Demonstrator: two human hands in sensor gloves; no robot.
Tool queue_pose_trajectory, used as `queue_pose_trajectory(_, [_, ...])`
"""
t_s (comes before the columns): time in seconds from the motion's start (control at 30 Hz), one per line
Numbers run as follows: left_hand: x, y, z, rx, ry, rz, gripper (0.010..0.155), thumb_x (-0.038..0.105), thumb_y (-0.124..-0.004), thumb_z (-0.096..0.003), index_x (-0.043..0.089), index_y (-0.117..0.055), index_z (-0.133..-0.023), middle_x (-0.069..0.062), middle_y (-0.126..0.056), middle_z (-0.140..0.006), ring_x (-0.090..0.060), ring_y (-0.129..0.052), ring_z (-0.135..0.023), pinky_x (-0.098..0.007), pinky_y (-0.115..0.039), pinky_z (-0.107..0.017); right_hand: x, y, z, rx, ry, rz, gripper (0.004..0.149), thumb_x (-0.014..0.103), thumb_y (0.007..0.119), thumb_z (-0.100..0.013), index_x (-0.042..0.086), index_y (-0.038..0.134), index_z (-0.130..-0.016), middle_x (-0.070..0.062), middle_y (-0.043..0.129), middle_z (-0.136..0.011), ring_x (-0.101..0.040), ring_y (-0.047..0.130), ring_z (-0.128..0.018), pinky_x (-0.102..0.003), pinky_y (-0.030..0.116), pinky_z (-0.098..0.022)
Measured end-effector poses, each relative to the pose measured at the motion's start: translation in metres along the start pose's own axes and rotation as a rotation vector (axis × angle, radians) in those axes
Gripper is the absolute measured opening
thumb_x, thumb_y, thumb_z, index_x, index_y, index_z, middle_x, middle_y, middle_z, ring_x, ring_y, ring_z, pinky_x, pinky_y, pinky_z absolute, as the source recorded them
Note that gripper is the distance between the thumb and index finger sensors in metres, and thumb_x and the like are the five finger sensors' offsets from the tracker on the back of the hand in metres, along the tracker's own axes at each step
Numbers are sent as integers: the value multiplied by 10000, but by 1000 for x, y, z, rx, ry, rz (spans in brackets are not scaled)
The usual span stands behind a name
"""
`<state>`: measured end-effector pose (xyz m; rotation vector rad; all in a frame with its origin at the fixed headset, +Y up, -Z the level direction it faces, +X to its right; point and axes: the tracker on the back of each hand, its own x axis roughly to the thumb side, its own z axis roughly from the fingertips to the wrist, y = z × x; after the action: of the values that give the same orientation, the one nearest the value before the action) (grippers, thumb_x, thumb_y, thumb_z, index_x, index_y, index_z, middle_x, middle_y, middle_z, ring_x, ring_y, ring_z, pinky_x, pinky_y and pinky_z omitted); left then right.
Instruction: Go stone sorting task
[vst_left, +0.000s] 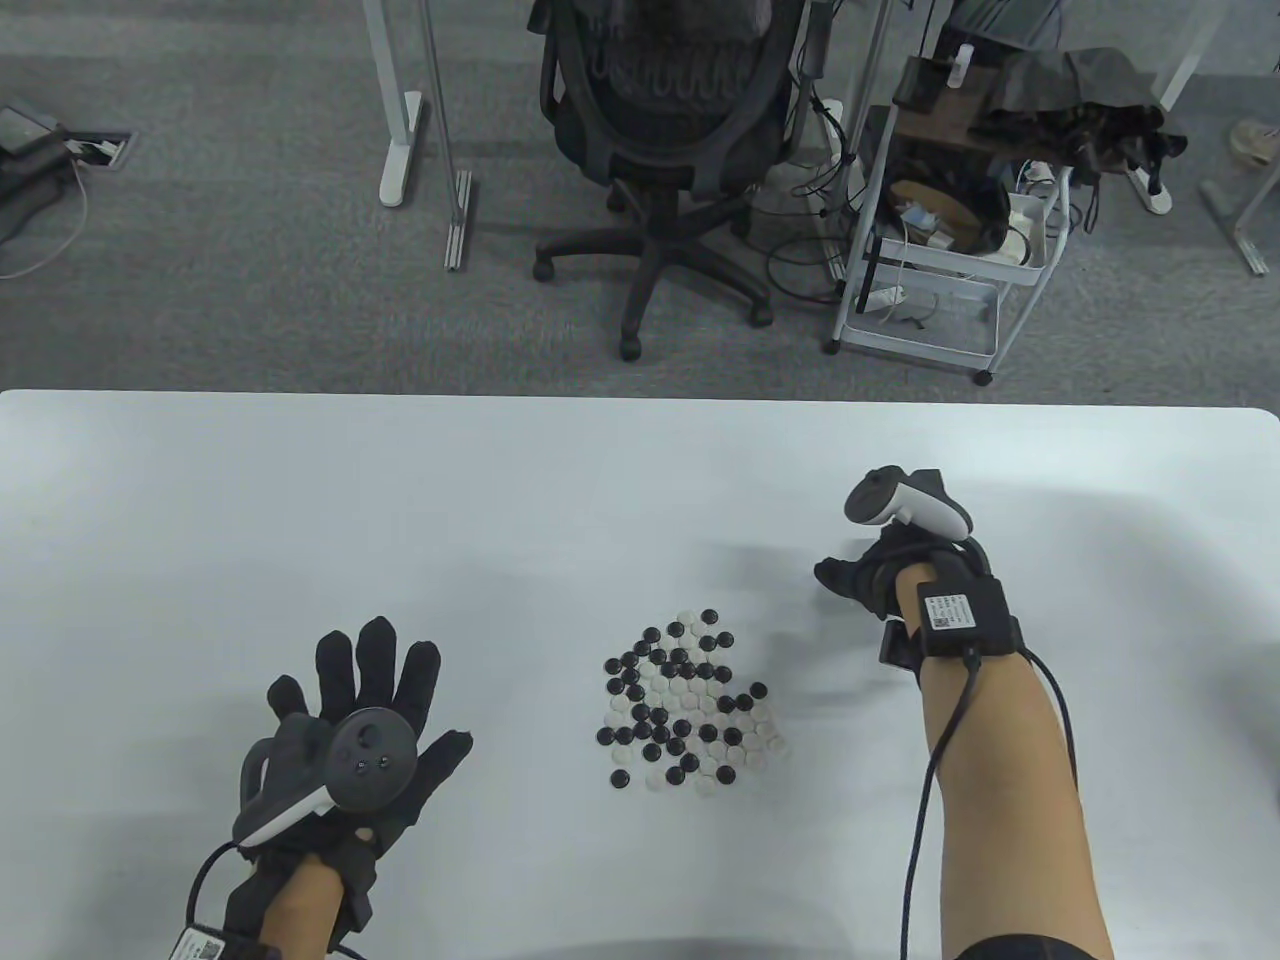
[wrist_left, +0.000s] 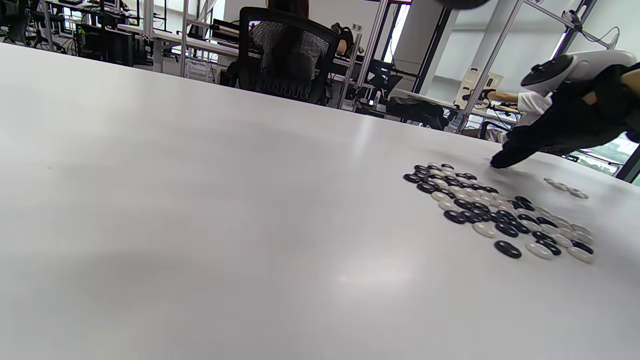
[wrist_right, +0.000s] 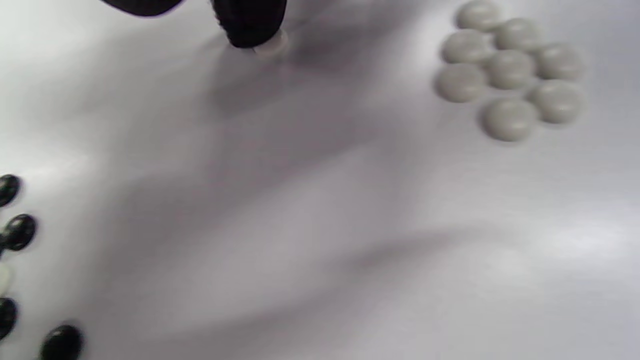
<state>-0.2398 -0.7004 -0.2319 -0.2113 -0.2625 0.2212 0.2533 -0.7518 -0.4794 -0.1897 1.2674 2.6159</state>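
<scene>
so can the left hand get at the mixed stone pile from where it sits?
Probably yes. The left hand lies flat, fingers spread, left of the mixed stone pile, with only bare table between them. The right hand is off on the pile's other side.

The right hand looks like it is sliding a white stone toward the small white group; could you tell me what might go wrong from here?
1. The right hand's fingertip only presses on the white stone, so it may slip out.
2. The white group lies tightly together; a push could scatter it.
3. The mixed pile is dense, so reaching back may drag black stones along.
</scene>
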Motion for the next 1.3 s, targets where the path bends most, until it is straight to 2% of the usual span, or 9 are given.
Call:
queue_pose_trajectory(0.17, [2, -2, -2, -12, -2, -11, 777, 542, -429, -633, 104, -126, -1198, -336, 108, -1162, -614, 113, -952, -851, 1, -516, -30, 0, 5, -14, 30, -29, 635, 534, 471, -535, 248, 527, -1100, -229, -44, -1089, -549, -142, -875, -821, 36, -540])
queue_pose_trajectory(0.33, [3, -3, -2, -18, 3, -14, 776, 542, -429, -632, 104, -127, -1197, -336, 108, -1162, -614, 112, -952, -851, 0, -516, -44, -1, 8, -22, 49, -53, 638, 533, 471, -536, 239, 534, -1099, -230, -39, -1090, -550, -138, -876, -822, 38, -540])
queue_pose_trajectory(0.73, [3, -2, -2, -15, 5, -9, 777, 541, -430, -632, 102, -127, -1197, -337, 106, -1162, -616, 111, -951, -851, -1, -516, -49, -6, 13, -12, 70, -65, 656, 531, 477, -537, 210, 539, -1106, -238, -34, -1092, -550, -144, -874, -821, 33, -540])
queue_pose_trajectory(0.83, [2, -2, -2, -13, 5, -4, 775, 542, -430, -632, 103, -130, -1197, -337, 106, -1162, -616, 111, -952, -850, -1, -517, -33, -8, 20, -24, -9, -69, 655, 529, 482, -538, 213, 540, -1109, -240, -34, -1093, -550, -145, -874, -821, 32, -539])
queue_pose_trajectory(0.97, [3, -2, -3, -20, 4, -7, 777, 541, -430, -633, 102, -126, -1197, -337, 108, -1161, -616, 112, -951, -851, 0, -516, 15, -1, 32, 21, -194, -8, 649, 527, 487, -541, 215, 583, -1102, -237, -20, -1099, -550, -141, -878, -821, 36, -541])
queue_pose_trajectory(1.13, [4, -2, -2, -18, 0, -14, 776, 542, -429, -633, 103, -126, -1197, -337, 108, -1161, -614, 112, -952, -851, 0, -516, 78, 21, 44, 71, -373, 86, 642, 522, 494, -542, 218, 598, -1098, -231, -23, -1098, -543, -146, -876, -819, 30, -541])
queue_pose_trajectory(1.3, [3, 0, -1, -8, 1, -6, 775, 540, -431, -633, 102, -129, -1197, -337, 105, -1162, -616, 110, -951, -850, -1, -516, 123, 46, 42, 104, -442, 172, 638, 521, 492, -541, 232, 563, -1106, -227, -46, -1089, -541, -155, -871, -818, 25, -540])
